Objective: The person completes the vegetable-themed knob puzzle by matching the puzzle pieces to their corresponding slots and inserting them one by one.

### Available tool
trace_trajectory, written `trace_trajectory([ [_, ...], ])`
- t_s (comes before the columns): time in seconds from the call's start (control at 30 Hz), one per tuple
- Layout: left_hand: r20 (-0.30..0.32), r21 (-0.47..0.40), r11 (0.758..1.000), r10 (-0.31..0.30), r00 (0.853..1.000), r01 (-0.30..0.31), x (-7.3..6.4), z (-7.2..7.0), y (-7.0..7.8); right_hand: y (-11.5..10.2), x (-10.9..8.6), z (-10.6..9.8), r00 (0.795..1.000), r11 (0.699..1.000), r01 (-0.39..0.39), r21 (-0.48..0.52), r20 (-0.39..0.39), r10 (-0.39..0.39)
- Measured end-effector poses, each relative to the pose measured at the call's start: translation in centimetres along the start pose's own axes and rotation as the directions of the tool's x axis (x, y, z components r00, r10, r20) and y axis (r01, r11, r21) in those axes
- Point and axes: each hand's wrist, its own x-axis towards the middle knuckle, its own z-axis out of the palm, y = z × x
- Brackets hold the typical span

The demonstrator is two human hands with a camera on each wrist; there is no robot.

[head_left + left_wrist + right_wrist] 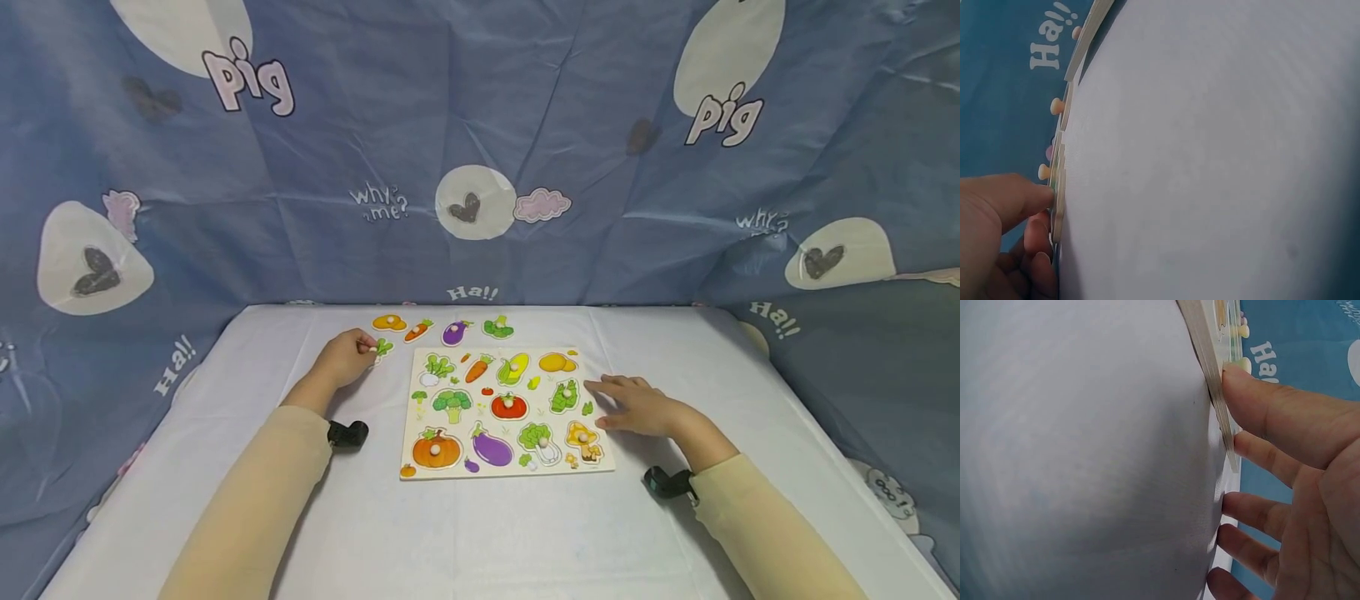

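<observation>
My left hand (347, 358) is at the board's upper left, its thumb and fingers pinching a radish puzzle piece (383, 347) by its side. Green leaves show on the piece; the hand partly covers the rest. In the left wrist view the thumb (1035, 197) lies against the piece's face, beside a small wooden knob (1044, 171). The wooden vegetable puzzle board (450, 472) lies flat in front of me. At its right edge rests my right hand (637, 406), fingers spread, with the thumb (1260, 403) touching the board's rim in the right wrist view.
Behind the board lie loose potato (389, 322), carrot (417, 331), eggplant (454, 333) and broccoli (498, 327) pieces. Knobbed pieces, such as the tomato (509, 407) and pumpkin (435, 451), sit in the board. A blue printed cloth (337, 258) hangs behind the white-covered table (480, 542).
</observation>
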Motion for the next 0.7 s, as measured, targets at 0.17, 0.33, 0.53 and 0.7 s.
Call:
trace_trajectory([
  [0.17,0.034,0.025,0.999,0.022,0.999,-0.023,-0.2,0.0,0.1,-0.1,0.0,0.1,1.000,1.000,-0.008,0.001,0.006,0.008],
  [0.33,0.081,0.043,0.999,0.010,0.997,-0.013,-0.4,0.0,0.6,0.0,0.0,0.1,1.000,1.000,-0.008,0.003,0.005,0.008],
  [0.53,0.080,0.068,0.996,0.057,0.995,-0.062,-0.7,0.3,1.3,0.0,-0.1,0.0,1.000,1.000,-0.006,0.010,0.005,0.006],
  [0.7,0.094,0.054,0.994,0.090,0.992,-0.095,-1.0,0.4,1.9,0.0,0.0,0.1,1.000,1.000,-0.007,0.007,0.000,0.007],
])
